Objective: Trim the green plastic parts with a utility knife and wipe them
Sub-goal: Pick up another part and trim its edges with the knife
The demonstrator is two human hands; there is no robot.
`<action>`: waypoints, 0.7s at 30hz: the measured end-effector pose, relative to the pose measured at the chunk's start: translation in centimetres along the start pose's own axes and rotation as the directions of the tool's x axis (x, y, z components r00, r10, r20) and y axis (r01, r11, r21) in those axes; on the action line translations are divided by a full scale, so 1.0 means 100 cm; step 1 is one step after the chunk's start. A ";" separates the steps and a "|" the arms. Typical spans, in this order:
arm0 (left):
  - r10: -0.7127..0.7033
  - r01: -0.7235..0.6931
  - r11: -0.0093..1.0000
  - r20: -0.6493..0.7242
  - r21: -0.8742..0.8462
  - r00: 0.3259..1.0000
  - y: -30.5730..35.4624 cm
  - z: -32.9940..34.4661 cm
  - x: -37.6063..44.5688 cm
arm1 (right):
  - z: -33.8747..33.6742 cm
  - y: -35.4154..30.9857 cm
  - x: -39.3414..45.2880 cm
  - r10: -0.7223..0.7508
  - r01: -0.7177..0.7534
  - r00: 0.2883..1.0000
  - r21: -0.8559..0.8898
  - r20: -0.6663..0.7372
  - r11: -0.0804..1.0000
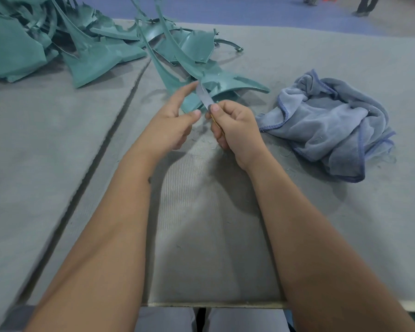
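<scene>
Grey felt-covered table (58,178), crossed by a dark seam running from lower left toward upper centre. A heap of green plastic parts (86,44) lies at upper left and centre; a crumpled blue-grey towel (333,125) lies at right, with fine green shavings (211,140) scattered at centre.

Right hand (235,130) grips utility knife (205,95); left hand (175,116) index fingertip touches blade tip; green part (228,85) just beyond.

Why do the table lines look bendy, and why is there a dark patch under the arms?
Head view: the wide lens bends the table seam; overhead light throws soft shadows under the left hand, right hand and blue cloth; the knife blade looks slightly blurred.
</scene>
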State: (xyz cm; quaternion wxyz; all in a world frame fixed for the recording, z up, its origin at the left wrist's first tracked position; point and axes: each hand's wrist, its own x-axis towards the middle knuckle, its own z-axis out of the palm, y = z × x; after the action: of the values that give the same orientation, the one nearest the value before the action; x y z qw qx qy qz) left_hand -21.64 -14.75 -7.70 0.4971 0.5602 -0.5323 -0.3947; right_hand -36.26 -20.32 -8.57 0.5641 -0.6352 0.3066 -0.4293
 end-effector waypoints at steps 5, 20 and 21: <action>0.084 -0.026 0.974 -0.252 0.224 0.964 0.006 0.007 0.004 | 0.002 0.002 0.000 0.011 -0.011 1.000 -0.032 -0.002 0.999; 0.093 -0.057 0.964 -0.129 0.261 0.987 0.012 0.017 0.002 | 0.004 -0.001 -0.001 -0.048 0.048 0.999 -0.054 -0.007 0.997; 0.102 -0.066 0.961 -0.121 0.270 0.987 0.012 0.019 0.001 | 0.004 -0.001 -0.001 -0.036 0.035 0.999 -0.053 -0.010 0.998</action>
State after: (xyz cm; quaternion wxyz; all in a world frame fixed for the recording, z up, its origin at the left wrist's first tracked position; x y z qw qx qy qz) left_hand -23.70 -15.05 -6.84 0.4688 0.6236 -0.5690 -0.2599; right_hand -35.98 -20.10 -8.51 0.5376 -0.6528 0.3098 -0.4346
